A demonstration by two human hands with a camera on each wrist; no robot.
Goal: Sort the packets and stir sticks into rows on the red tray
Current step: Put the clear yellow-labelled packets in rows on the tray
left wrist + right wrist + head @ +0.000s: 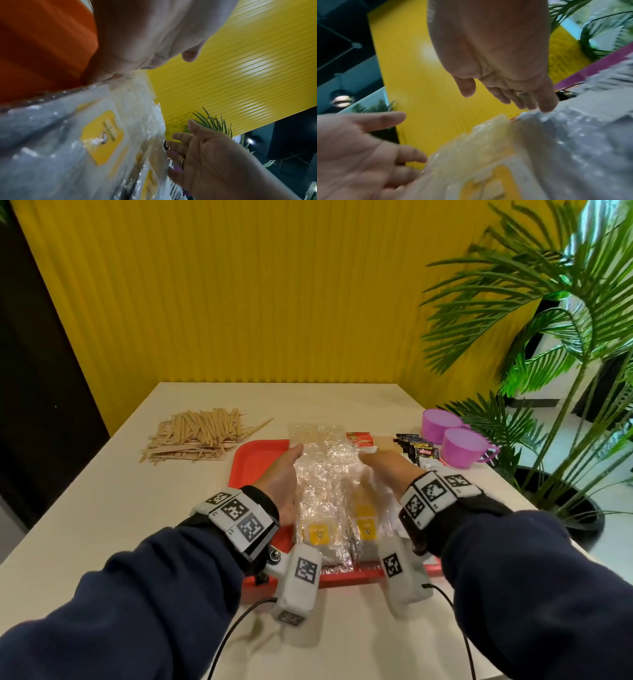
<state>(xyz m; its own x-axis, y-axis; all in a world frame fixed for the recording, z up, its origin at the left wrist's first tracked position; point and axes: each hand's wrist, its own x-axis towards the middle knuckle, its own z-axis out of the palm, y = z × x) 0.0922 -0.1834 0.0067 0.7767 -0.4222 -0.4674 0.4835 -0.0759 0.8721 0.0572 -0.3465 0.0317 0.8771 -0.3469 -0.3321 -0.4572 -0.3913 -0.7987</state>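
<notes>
A clear crinkled plastic bag (329, 484) of white packets with yellow labels lies lengthwise on the red tray (257, 463). My left hand (281, 477) lies along the bag's left side with straight fingers, and my right hand (387, 470) does the same along its right side. Neither hand grips anything. In the left wrist view the left hand (145, 33) reaches down between tray (42, 47) and bag (68, 148). In the right wrist view the right hand's fingertips (546, 106) touch the bag (556, 148). A heap of wooden stir sticks (198, 436) lies on the table left of the tray.
Red packets (359, 438) and black packets (416, 448) lie behind and to the right of the tray. Two purple cups (462, 446) stand at the table's right edge. A potted palm (565, 354) stands beyond them. A yellow ribbed wall backs the table.
</notes>
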